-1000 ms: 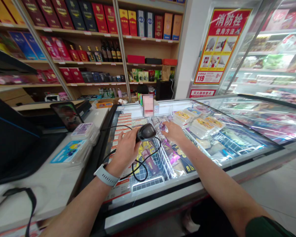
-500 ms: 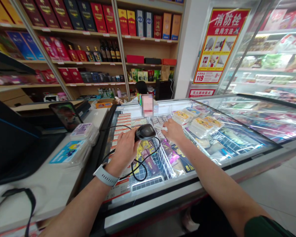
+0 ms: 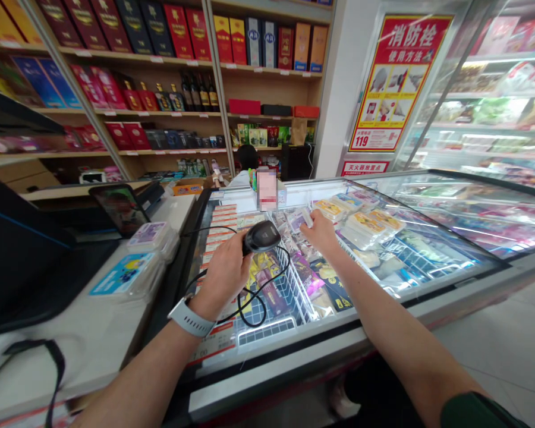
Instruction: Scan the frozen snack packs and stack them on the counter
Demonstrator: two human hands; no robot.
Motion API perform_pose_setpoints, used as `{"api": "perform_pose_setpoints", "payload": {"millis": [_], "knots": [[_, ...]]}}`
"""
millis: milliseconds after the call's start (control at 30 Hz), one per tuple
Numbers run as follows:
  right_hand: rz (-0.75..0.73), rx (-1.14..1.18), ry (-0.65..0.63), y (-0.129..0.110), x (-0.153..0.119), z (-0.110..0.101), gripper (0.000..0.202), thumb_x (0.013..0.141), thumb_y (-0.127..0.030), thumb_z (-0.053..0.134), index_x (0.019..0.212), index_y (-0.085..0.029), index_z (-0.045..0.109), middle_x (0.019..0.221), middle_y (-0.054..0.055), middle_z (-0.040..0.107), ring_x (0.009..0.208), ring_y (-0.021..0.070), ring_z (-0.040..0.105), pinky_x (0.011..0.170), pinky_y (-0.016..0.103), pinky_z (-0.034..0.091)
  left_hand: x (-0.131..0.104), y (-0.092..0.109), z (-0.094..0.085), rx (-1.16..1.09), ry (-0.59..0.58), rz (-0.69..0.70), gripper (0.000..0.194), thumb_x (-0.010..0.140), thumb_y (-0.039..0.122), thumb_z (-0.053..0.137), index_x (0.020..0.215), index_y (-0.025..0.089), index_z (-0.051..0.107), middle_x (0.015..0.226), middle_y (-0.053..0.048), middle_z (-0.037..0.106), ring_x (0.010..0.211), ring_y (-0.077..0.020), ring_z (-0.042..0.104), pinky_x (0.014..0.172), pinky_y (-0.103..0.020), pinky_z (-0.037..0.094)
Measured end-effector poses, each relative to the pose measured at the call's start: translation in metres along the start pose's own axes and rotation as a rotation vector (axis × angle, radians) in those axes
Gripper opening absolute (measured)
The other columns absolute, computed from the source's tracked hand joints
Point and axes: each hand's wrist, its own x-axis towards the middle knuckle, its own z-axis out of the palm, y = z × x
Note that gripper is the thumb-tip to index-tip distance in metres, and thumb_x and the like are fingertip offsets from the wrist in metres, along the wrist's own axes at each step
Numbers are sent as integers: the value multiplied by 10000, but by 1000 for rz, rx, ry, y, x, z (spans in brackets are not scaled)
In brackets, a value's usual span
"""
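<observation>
My left hand (image 3: 225,267), a pale watch strap at its wrist, is wrapped around a black handheld barcode scanner (image 3: 263,236). The scanner's head points right, and its cable (image 3: 264,309) loops down over the freezer's glass. My right hand (image 3: 321,235) grips the edge of a small clear plastic box (image 3: 299,220) with a whitish-purple label, held tilted above the glass. Just right of that hand, stacked clear boxes with yellow labels (image 3: 363,229) lie on the freezer top. Wire baskets (image 3: 301,297) of packaged goods show under the glass.
On the counter at left stand clear boxes with a purple label (image 3: 148,235) and a blue label (image 3: 122,274). A small screen (image 3: 118,208) and a dark monitor (image 3: 22,249) are behind them. A person (image 3: 247,160) is beyond the freezer, before the shelves (image 3: 160,116).
My right hand has lifted slightly to the right, and the clear box in it now shows tilted up. The scanner has turned a little. The person behind the freezer has shifted left.
</observation>
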Motion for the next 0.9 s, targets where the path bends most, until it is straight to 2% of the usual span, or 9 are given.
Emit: {"api": "perform_pose_setpoints", "payload": {"millis": [167,400,467,633,800,900], "knots": [[36,221,20,8,4,7,165,862,-309,530,853,-198,651,674,10,662,692,196,634,661,262,420,0,3,-4,-12,-33,-30,370,880,161,533,1246,154,483,1115,-142,711,1029,-290,713,859,-378,554],[-57,165,19,5,3,-3,240,807,-338,553,658,-195,675,600,-3,612,650,178,574,630,267,363,-1,6,-7,39,-80,-68,347,841,162,562,1174,182,465,965,-91,729,882,-276,738,732,-336,541],[-59,185,-13,4,2,-6,217,796,-323,556,692,-192,694,599,-7,613,642,172,575,619,265,358,-1,7,-7,72,-90,-77,312,836,166,567,1130,185,465,929,-86,723,843,-279,737,706,-337,536],[6,294,-30,4,3,-7,217,770,-255,559,927,-189,695,681,-9,676,675,181,626,652,259,429,-3,6,-4,96,-61,-66,257,853,155,541,1101,173,475,912,-99,714,831,-281,735,709,-348,547],[55,291,10,5,5,-1,149,756,-240,589,891,-204,642,757,24,703,760,213,663,698,290,492,-4,2,1,99,11,70,487,871,117,516,1346,136,412,1141,-160,696,1017,-285,711,869,-391,563],[56,314,-21,7,4,1,110,774,-245,594,873,-210,626,775,11,711,769,203,677,712,291,501,-4,-1,4,126,12,106,487,877,118,508,1358,122,431,1161,-177,689,1050,-304,693,909,-431,562]]}}
